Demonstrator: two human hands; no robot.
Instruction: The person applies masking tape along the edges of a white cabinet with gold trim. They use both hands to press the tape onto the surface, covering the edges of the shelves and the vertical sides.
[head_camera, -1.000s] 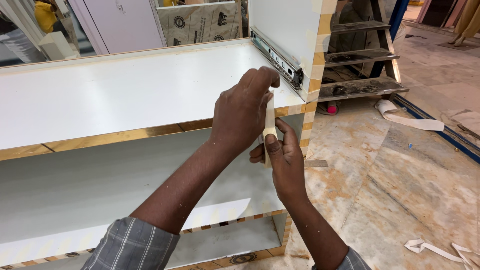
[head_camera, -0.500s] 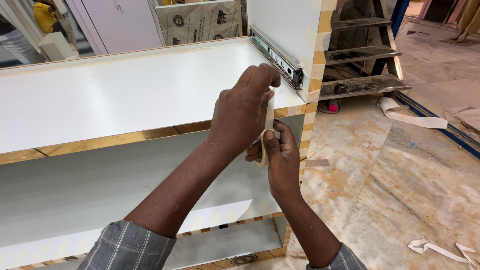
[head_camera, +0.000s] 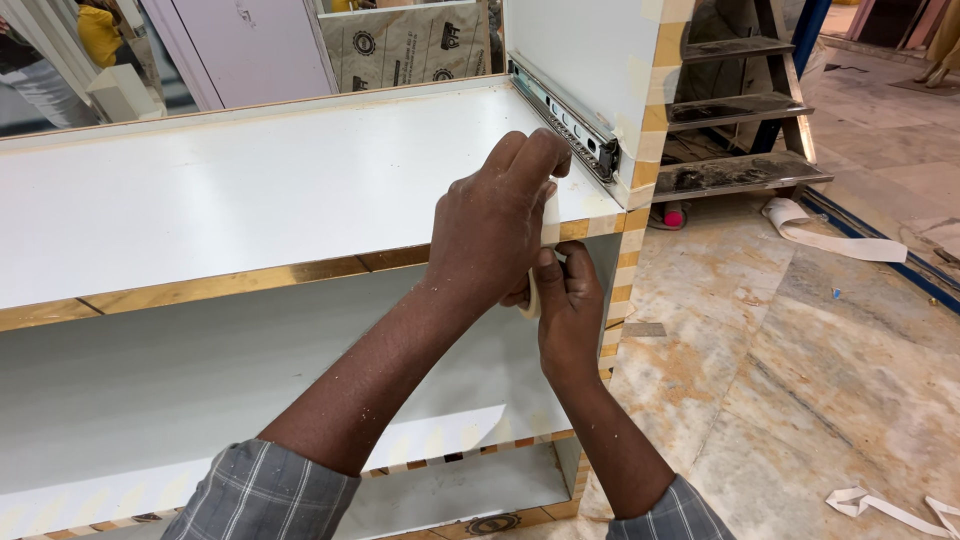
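Masking tape strip (head_camera: 548, 222), pale cream, pinched by left hand (head_camera: 495, 225), right hand (head_camera: 568, 305), at shelf edge (head_camera: 300, 270)

Two bare hands at white cabinet: left hand (head_camera: 495, 235), right hand (head_camera: 568, 305). One strip of pale masking tape (head_camera: 548, 222) pinched between them. One metal drawer slide (head_camera: 565, 115) on upright panel. Two white shelves visible: top shelf (head_camera: 230, 190), lower shelf (head_camera: 150, 390). One stepladder (head_camera: 735, 105), three treads showing. Two loose tape scraps on floor: one (head_camera: 830, 235) near ladder, one (head_camera: 885, 505) at bottom right.
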